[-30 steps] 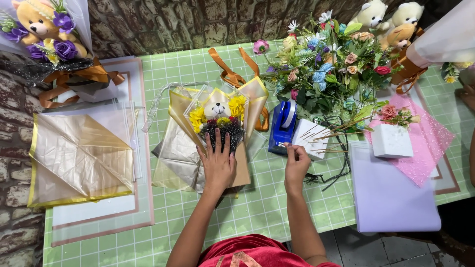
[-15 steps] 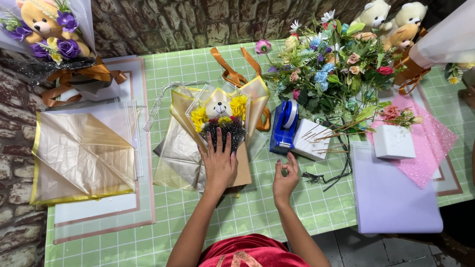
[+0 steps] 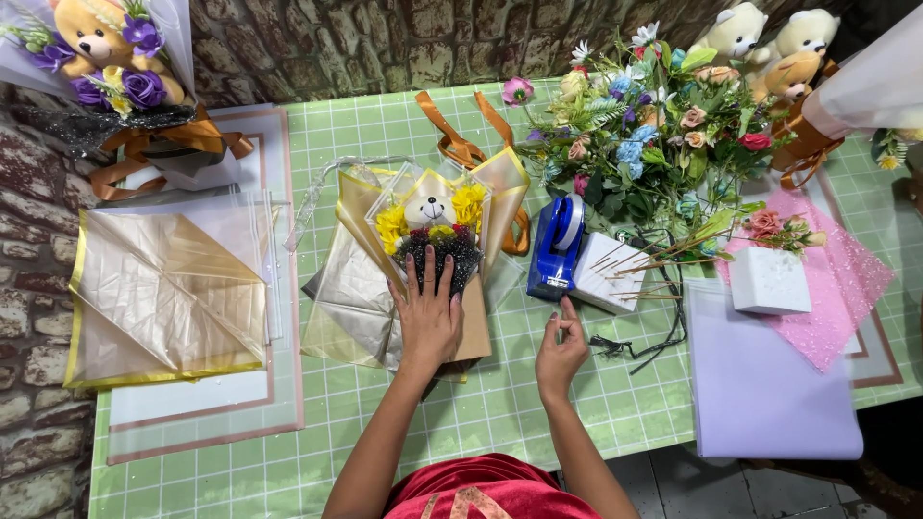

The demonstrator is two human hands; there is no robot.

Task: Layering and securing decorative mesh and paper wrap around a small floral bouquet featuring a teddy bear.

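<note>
Presently, left hand lies flat, fingers spread, palm down on the bouquet, pressing its dark lower part against the brown card beneath; it grips nothing. Bouquet sits mid-table, upright toward the wall: small white teddy bear at its top, yellow flowers on both sides, dark speckled netting below, all in gold-edged translucent wrap. Right hand is just right of the bouquet, fingers curled loosely, fingertips raised near the blue tape dispenser; whether it pinches a bit of tape I cannot tell. Dispenser stands just beside a white block with thin sticks lying across it. Black cord trails on the table to the right of the hand. Orange ribbon loops behind the bouquet. Farther right: heap of mixed artificial flowers, white box on pink spotted mesh, lilac sheet. 3 plush bears at far right corner. Left side: folded gold-edged wrap sheet on clear sheets; finished bear bouquet with purple roses at top left. Green checked tablecloth covers the table; brick wall behind.
</note>
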